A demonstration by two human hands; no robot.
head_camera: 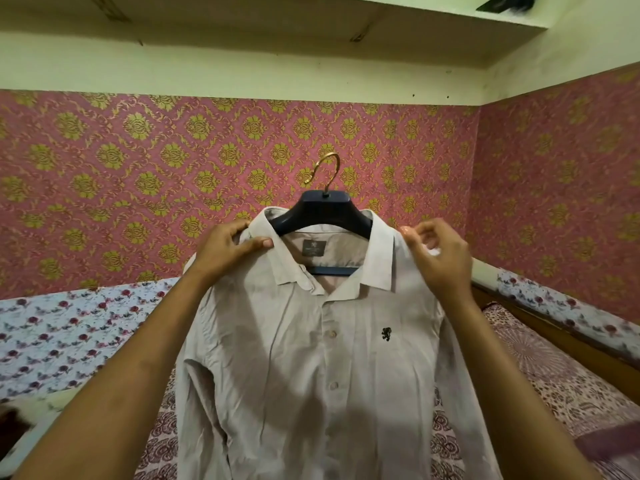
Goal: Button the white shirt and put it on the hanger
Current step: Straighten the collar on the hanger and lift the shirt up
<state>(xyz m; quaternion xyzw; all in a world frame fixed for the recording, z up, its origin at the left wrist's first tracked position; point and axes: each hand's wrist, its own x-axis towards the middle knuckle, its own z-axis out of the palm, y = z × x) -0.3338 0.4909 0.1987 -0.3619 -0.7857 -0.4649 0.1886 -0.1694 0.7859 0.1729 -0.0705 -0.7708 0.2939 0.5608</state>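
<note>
The white shirt [311, 368] hangs in front of me on a dark hanger [320, 211] with a gold hook [327, 171]. Its front is buttoned below an open collar, and a small dark emblem sits on the chest. My left hand [228, 249] grips the shirt's left shoulder beside the collar, thumb on the front. My right hand [438, 258] pinches the fabric at the right shoulder. Both hands hold the shirt up in the air above the bed. The hanger's shoulders are hidden inside the shirt.
A bed with a patterned maroon spread [540, 382] lies below. Floral fabric [69, 334] lines the back and right side. A pink and gold wallpapered wall [138, 168] stands behind. A shelf [415, 15] runs overhead.
</note>
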